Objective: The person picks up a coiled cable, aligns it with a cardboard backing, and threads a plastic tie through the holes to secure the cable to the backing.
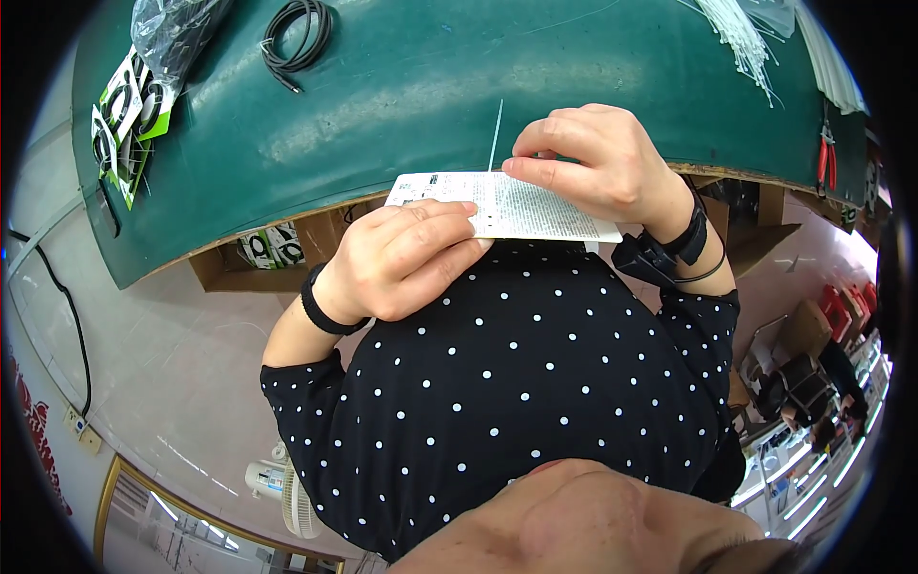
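Note:
A white printed card [550, 212] lies across my front, at the near edge of the green table. My left hand [402, 258] grips its left part, with the fingers on top and the thumb hidden. A thin pale cable tie [496, 139] stands up from the card's far edge, near its middle. Right beside the tie, my right hand [598, 163] is curled over the card's right half, thumb and forefinger drawn together. What these fingertips hold, if anything, cannot be made out.
A coiled black cable [296, 38] lies on the green table [402, 124]. Carded black cables [124, 124] and a grey plastic bag [172, 38] are at the left. White cable ties [741, 43] and red-handled cutters [826, 163] lie right. A cardboard box [225, 275] sits below the table edge.

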### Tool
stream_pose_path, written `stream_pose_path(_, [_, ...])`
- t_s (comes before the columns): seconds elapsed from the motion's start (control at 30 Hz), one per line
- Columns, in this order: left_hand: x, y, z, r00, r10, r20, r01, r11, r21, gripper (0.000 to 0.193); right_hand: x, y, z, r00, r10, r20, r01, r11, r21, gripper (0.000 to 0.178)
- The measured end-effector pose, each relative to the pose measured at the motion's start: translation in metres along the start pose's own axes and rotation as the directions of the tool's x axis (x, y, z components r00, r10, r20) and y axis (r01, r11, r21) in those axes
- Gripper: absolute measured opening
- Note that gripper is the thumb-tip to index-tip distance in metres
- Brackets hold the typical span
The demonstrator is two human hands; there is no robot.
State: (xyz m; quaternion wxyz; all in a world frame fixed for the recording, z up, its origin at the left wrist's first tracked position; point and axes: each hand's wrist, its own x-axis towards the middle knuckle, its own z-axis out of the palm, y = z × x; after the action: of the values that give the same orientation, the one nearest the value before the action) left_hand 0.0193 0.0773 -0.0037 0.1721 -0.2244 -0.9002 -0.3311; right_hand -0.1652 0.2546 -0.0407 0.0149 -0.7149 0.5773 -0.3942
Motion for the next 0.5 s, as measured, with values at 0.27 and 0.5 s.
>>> stream_pose_path(0.27, [-0.0018,-0.0017,0.0019,1.000,0.011,-0.016,-0.012,1.000,-0.013,0.023,0.0011,-0.0009,0.0013,0.999,0.016,0.051,-0.016,1.000,-0.008,0.020])
stream_pose_path(0.5, [-0.0018,-0.0012,0.0008,1.000,0.011,-0.004,-0.011,1.000,-0.018,0.023,0.0016,0.0011,0.0019,1.000,-0.007,0.014,0.007,1.000,-0.019,0.020])
